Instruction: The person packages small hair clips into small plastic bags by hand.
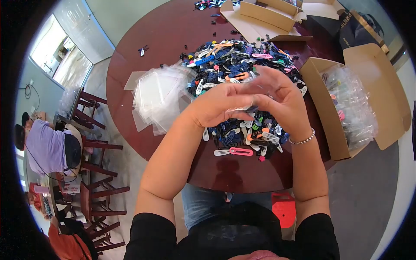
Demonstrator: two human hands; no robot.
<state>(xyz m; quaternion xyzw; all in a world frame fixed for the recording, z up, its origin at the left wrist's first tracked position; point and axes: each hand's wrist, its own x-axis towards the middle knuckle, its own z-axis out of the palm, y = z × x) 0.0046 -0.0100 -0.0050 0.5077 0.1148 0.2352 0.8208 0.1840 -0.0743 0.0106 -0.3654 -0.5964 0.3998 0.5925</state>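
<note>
Both hands meet above a large heap of snap hair clips (pixel 225 134) in many colours. My left hand (pixel 221 102) has its thumb and fingers closed on the edge of a small clear plastic bag (pixel 256 88). My right hand (pixel 286 99), with a beaded bracelet at its wrist, curls round the other side of the same bag. The bag is partly hidden by the fingers, and dark shapes inside it are too blurred to name. Left of the heap lies a loose stack of flat clear bags (pixel 158 95). A pink and white clip pair (pixel 234 151) rests near the table's front edge.
An open cardboard box (pixel 318 110) of filled clear bags (pixel 351 108) stands at the right. More cardboard boxes (pixel 268 15) sit at the back of the round table (pixel 143 43). Stools (pixel 102 197) and two seated people (pixel 50 145) are at the left.
</note>
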